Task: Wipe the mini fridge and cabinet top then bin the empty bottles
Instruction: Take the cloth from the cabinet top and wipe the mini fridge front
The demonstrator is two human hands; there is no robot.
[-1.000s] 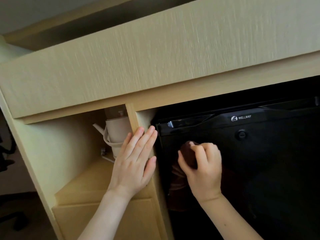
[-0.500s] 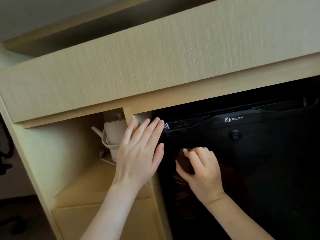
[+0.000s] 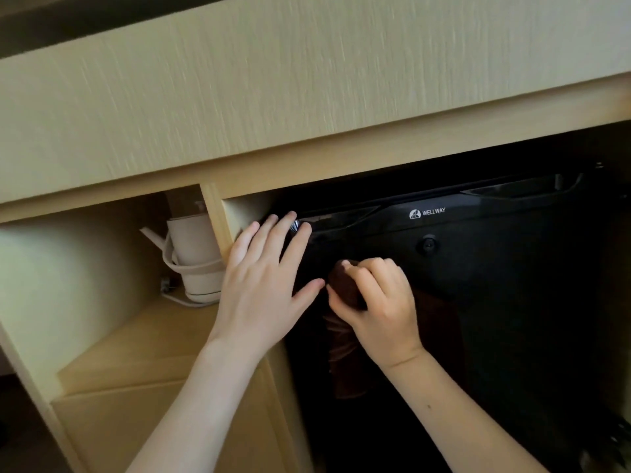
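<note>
While the right hand (image 3: 379, 302) bunches a dark cloth (image 3: 345, 285), the glossy black mini fridge (image 3: 495, 268) gleams.

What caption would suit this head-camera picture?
Right hand holds a dark cloth against the black mini fridge; left hand touches its top edge.

Pale wood-grain panel (image 3: 307, 80) runs above the left grip (image 3: 263, 285); open shelf niche (image 3: 143, 343) to its left w/ white kettle (image 3: 196, 254); dark floor (image 3: 17, 438) below-left. Soft warm light.
</note>
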